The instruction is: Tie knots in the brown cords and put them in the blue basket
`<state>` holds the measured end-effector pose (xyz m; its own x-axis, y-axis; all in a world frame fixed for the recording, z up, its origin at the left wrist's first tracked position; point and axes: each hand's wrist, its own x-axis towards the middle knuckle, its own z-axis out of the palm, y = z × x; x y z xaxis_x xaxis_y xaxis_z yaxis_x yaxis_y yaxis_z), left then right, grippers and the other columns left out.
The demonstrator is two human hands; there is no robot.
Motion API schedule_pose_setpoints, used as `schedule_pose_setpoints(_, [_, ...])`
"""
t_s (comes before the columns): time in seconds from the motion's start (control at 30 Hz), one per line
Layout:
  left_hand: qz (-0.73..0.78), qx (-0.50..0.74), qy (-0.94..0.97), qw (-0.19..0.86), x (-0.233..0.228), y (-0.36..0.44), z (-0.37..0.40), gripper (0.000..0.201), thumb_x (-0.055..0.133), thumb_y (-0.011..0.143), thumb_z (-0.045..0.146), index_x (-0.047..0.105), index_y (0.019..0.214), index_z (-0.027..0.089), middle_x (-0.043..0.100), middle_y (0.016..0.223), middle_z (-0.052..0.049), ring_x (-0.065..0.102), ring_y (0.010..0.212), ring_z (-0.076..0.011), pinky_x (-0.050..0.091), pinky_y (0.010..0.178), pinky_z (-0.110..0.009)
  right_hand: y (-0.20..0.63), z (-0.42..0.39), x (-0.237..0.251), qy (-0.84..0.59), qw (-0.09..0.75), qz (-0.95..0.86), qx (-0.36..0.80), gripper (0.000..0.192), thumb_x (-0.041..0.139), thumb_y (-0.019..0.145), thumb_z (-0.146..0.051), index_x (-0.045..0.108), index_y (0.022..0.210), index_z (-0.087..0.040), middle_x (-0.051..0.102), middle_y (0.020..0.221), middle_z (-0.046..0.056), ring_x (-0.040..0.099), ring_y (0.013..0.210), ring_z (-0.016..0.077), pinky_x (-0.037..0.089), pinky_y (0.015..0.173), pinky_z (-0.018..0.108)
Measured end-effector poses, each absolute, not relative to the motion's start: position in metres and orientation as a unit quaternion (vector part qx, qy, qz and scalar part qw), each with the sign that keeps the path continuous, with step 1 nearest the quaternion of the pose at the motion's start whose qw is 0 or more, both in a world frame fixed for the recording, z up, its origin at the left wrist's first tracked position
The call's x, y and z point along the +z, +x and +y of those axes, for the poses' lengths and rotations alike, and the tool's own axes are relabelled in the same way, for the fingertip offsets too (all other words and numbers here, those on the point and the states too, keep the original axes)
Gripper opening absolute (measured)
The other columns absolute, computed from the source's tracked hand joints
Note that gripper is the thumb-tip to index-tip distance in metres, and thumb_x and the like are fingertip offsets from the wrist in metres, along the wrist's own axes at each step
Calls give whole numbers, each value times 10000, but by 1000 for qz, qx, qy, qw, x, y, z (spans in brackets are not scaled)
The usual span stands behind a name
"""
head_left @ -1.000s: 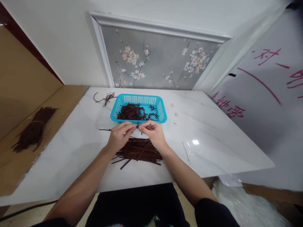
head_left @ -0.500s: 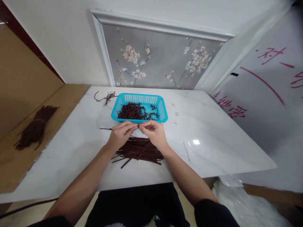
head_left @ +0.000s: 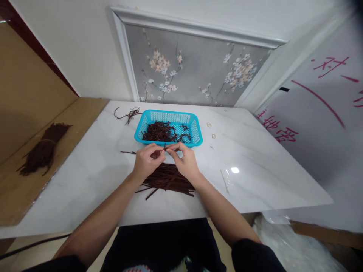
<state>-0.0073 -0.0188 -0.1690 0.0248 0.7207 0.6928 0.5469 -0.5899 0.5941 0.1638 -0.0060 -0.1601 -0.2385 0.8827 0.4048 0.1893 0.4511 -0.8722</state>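
The left hand point(head_left: 146, 162) and right hand point(head_left: 183, 160) meet fingertip to fingertip, pinching a dark strip point(head_left: 165, 146) just before the blue basket point(head_left: 196, 130). A pile of strips point(head_left: 167, 181) lies on the white table point(head_left: 255, 177) beneath the wrists.

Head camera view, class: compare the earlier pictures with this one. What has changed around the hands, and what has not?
Little changed. The left hand and right hand drew slightly closer, still pinching a short dark strip between them. The blue basket, the strip pile and the bundle at left stayed put.
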Motion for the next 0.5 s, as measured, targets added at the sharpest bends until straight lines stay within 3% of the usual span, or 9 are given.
schedule_pose_setpoints(0.27, [491,557,653,151,-162,0,-22,69,619,721,129,646,674,173,588,609,31,523,539,-86,445,533,-202,162,-6,-159,-410,507,-733,193,71,571,946,-281,632,944,-245,676,1202,99,572,1185,254,413,1055,472])
schedule_pose_setpoints(0.37, [489,563,641,181,-163,-1,-21,66,616,750,148,657,706,173,597,621,29,542,536,-86,462,524,-193,161,-5,-161,-417,526,-707,221,95,603,928,-315,669,933,-248,667,1189,96,590,1174,247,445,1038,450])
schedule_pose_setpoints(0.5, [472,559,655,187,-166,-5,-20,78,636,812,219,677,766,171,620,661,16,555,544,-85,473,516,-186,158,-5,-165,-417,512,-669,341,203,705,849,-399,705,975,-239,735,1083,80,682,1019,236,528,894,388])
